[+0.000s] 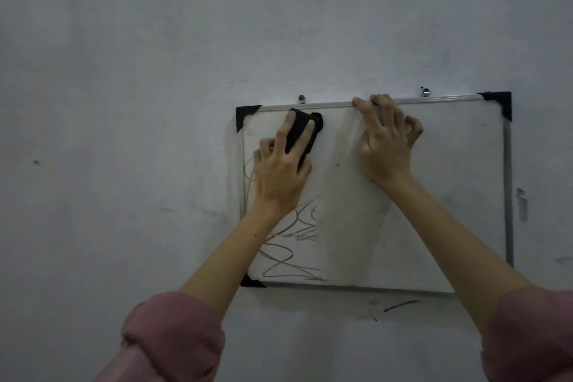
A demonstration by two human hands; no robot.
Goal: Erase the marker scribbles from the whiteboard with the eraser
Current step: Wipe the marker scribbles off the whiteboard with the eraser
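Fingers (pixel 286 133) of the left hand (pixel 280 170) are spread over the back of a black eraser (pixel 302 133), two of them lying along it and the thumb side curled at its left; the hand grips the eraser and presses it flat against the whiteboard (pixel 434 195). The eraser sits near the board's top left corner, just below the top edge, tilted slightly to the right.

Right hand (pixel 386 146): fingertips hooked over the top edge of the frame near its middle, other fingers bent, palm against the board surface. It holds nothing but the frame edge.

Scribbles (pixel 288 245): grey looping lines fill the lower left part of the board, down to the bottom edge, with a few strokes running up the left edge beside the left wrist. The right half of the board looks clean apart from faint smears.

Board hangs on a pale wall (pixel 124 102) from two screws (pixel 301 98) above the top edge. Black corner caps (pixel 246 116) show at three corners. Pink sleeves (pixel 173 338) are pushed up both forearms.
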